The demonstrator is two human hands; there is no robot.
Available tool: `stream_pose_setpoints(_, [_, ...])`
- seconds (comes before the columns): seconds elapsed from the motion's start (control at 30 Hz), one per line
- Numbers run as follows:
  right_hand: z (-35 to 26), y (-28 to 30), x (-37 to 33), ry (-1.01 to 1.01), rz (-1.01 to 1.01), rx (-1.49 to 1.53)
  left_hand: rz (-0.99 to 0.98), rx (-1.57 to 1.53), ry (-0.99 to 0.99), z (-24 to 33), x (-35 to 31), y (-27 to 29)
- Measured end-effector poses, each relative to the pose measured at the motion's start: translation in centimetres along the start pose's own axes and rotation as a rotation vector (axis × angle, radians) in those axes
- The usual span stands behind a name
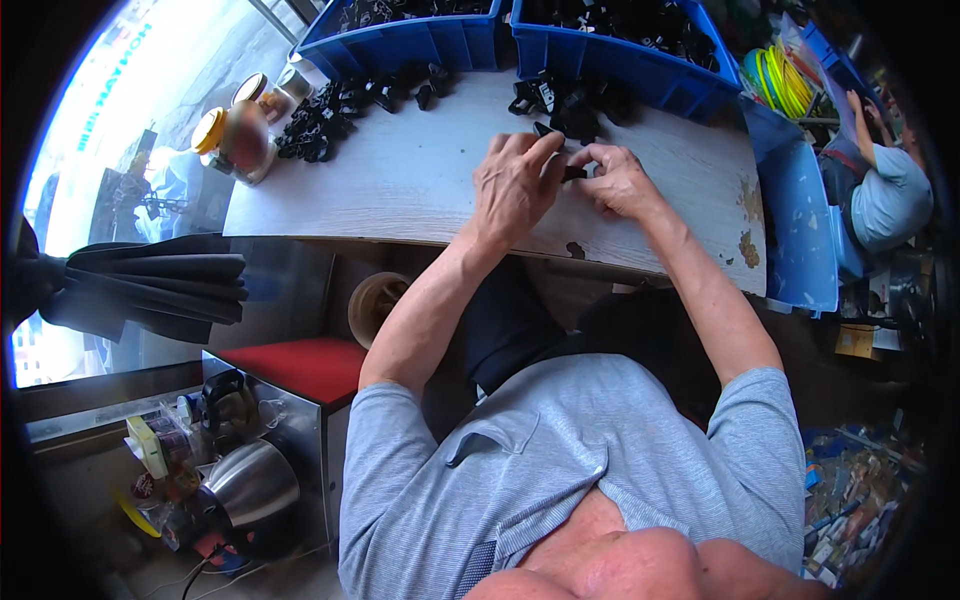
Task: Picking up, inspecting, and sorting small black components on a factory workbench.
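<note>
Both my hands are together over the right half of a pale wooden table. A small black part (574, 173) shows between them; its exact kind is too small to make out. My left hand (517, 182) is closed on the part from the left, with its fingers curled. From the right, my right hand (617, 181) pinches the same part between thumb and fingers. Just beyond the hands lies a pile of black plastic parts (575, 108). Another heap of black parts (318, 122) spreads over the table's far left.
Two blue crates (410, 45) (620, 52) filled with black parts stand along the table's far edge. Jars with lids (213, 135) sit at the left corner. A blue bin (800, 220) adjoins the right edge. Another person (885, 195) is at far right.
</note>
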State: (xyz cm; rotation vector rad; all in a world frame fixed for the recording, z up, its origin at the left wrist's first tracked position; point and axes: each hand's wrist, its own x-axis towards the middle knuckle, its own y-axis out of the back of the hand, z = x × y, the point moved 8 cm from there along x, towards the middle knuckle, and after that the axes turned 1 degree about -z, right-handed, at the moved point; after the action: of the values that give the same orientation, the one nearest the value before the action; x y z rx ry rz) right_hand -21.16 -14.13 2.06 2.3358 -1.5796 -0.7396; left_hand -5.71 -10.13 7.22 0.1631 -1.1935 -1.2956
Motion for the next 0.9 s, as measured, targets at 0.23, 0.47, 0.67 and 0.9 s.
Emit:
stream_pose_setpoints(0.23, [4.4,4.8,-3.2,-0.222,0.110,0.242,-0.095,0.233,0.146,-2.5,1.1,-2.4])
stream_pose_setpoints(0.47, [11.6,18.3,-7.4,-0.262,0.783,0.502,-0.077,0.118,0.087,-3.0,-0.1,-2.2])
stream_pose_setpoints(0.67, [8.7,14.1,-5.4,-0.158,0.555,0.502,0.149,0.002,0.139,-5.7,1.4,0.5])
stream_pose_setpoints(0.9, [3.4,5.4,-2.8,-0.112,0.271,0.360,0.124,0.514,0.334,-15.4,4.0,5.1])
